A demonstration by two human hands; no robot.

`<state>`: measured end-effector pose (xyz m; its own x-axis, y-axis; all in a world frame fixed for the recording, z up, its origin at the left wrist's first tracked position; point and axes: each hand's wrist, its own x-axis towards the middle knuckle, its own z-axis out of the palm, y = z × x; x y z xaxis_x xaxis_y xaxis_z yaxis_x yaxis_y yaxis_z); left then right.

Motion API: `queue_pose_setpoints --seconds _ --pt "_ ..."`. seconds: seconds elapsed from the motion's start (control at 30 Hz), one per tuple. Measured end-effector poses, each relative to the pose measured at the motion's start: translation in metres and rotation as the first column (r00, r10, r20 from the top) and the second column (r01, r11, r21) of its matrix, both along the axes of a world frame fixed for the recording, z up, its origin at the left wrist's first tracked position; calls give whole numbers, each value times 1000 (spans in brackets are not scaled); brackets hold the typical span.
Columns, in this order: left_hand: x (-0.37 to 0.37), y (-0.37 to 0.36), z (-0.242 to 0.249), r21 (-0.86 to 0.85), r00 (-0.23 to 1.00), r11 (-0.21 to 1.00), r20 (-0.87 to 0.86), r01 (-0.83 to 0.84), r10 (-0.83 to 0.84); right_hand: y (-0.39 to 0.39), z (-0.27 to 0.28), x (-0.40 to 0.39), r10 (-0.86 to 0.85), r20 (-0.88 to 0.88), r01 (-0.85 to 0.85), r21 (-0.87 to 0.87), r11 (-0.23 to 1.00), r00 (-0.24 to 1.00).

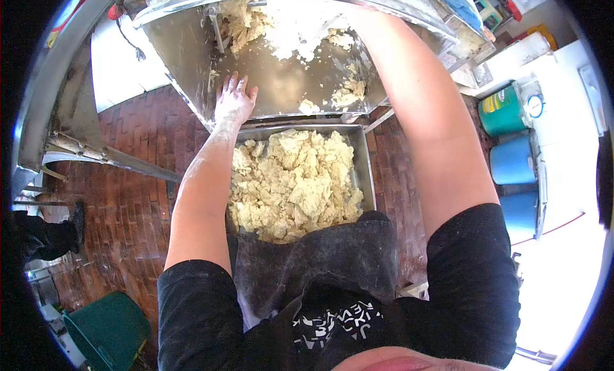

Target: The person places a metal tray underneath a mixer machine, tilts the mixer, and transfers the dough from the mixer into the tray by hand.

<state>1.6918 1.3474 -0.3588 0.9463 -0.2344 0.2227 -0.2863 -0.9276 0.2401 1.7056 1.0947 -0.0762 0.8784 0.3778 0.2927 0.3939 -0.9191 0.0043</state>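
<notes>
My left hand (236, 101) rests with its fingers apart on the near inner side of a metal trough (275, 83), holding nothing. Flour or dough coats that hand and wrist. My right arm (416, 96) reaches to the far side of the trough, where its hand is lost in bright glare. Crumbly pale dough (246, 25) lies at the back of the trough, around a metal bar (216, 29). Smaller dough bits (348, 93) stick near its right corner. Below the trough, a metal tray (367, 157) holds a heap of lumpy yellowish dough (294, 182).
A dark apron (313, 256) overlaps the tray's near edge. Red brick flooring (134, 141) surrounds the trough. Green (502, 112) and blue (513, 160) buckets stand at right, a dark green bin (109, 332) lower left. Another person's dark-clothed leg (48, 236) shows at far left.
</notes>
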Motion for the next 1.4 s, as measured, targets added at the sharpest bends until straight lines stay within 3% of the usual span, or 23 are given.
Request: queue_pose_setpoints --seconds 0.27,0.5,0.8,1.4 --pt "-3 0 1 -39 1000 999 31 -2 3 -4 -16 12 -34 -27 35 56 998 999" --pt "0 -1 -5 -66 998 998 62 -8 12 -19 -44 -11 1 228 -14 54 998 974" --pt "0 -1 -1 -50 999 999 45 -9 11 -16 -19 18 -47 49 46 25 999 998" --pt "-1 -2 1 -44 999 998 14 -37 37 -4 -18 29 -37 3 37 38 999 999"
